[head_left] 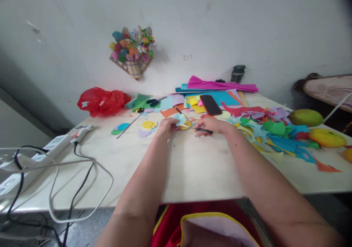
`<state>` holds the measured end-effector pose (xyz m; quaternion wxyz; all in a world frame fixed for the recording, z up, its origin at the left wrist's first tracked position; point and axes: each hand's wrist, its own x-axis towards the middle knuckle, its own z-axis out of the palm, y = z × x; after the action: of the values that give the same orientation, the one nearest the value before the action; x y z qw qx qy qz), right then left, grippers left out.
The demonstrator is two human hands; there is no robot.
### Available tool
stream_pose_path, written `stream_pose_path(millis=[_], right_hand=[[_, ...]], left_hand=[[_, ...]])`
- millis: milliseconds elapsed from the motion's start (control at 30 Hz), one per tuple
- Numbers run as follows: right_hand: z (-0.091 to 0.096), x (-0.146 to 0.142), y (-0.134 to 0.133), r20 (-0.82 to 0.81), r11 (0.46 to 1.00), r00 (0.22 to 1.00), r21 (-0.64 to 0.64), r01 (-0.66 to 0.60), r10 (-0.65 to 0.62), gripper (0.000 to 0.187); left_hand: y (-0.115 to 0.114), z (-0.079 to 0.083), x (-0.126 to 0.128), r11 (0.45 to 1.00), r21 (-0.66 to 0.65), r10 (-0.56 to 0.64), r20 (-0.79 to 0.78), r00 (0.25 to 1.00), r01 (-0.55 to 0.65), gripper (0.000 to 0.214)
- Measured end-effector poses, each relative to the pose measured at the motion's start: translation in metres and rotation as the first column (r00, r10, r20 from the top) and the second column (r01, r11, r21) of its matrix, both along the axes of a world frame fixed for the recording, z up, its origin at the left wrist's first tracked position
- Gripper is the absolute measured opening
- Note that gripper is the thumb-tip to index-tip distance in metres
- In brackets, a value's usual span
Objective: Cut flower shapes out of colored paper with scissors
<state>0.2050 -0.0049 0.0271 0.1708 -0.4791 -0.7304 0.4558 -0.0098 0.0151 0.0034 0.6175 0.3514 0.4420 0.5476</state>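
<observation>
My left hand (167, 125) is closed on a small light-blue paper piece (180, 119) at the middle of the white table (192, 166). My right hand (213, 126) is closed around a thin black-handled tool (203, 130) whose metal tip points left toward a small yellow paper piece (187, 124). The two hands sit close together, a few centimetres apart. A yellow paper flower (149, 124) lies just left of my left hand.
A black phone (210, 104) lies on coloured paper sheets (217, 93) behind my hands. Black scissors (154, 101) and a red plastic bag (100, 101) sit at the back left. Paper scraps (275, 131) and fruits (306, 117) crowd the right. A power strip with cables (52, 150) lies left.
</observation>
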Motion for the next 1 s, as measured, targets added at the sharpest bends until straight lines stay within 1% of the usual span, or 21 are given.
stream_pose_path(millis=[167,300,433,567,767,1000], right_hand=[[0.0021,-0.0018,-0.0019,-0.003,1.000,1.000,-0.006,0.015,-0.015,0.034],[0.0035,-0.0031,-0.0036,-0.006,0.999,0.999,-0.009,0.033,-0.033,0.031],[0.0045,-0.0043,-0.0051,-0.018,0.999,0.999,-0.014,0.048,-0.048,0.029],[0.0030,-0.0048,-0.0043,-0.030,0.998,0.998,-0.009,0.058,-0.058,0.032],[-0.0031,-0.0038,0.0008,-0.065,0.999,0.996,-0.014,0.053,-0.054,0.038],[-0.0003,-0.0052,-0.0006,-0.075,0.998,0.995,-0.016,0.061,-0.062,0.040]], left_hand=[[-0.0025,0.0032,0.0012,1.000,-0.014,0.015,0.013,1.000,-0.015,0.014],[-0.0027,0.0039,0.0010,1.000,-0.017,0.004,0.028,1.000,-0.004,0.013],[-0.0023,0.0038,0.0005,0.999,-0.030,0.019,0.047,0.999,-0.018,0.014],[-0.0002,0.0025,0.0003,0.998,-0.044,0.041,0.070,0.997,-0.038,0.016],[0.0014,0.0016,0.0007,0.997,-0.052,0.053,0.088,0.995,-0.048,0.014],[0.0000,0.0046,0.0017,0.994,-0.086,0.071,0.109,0.992,-0.062,0.016]])
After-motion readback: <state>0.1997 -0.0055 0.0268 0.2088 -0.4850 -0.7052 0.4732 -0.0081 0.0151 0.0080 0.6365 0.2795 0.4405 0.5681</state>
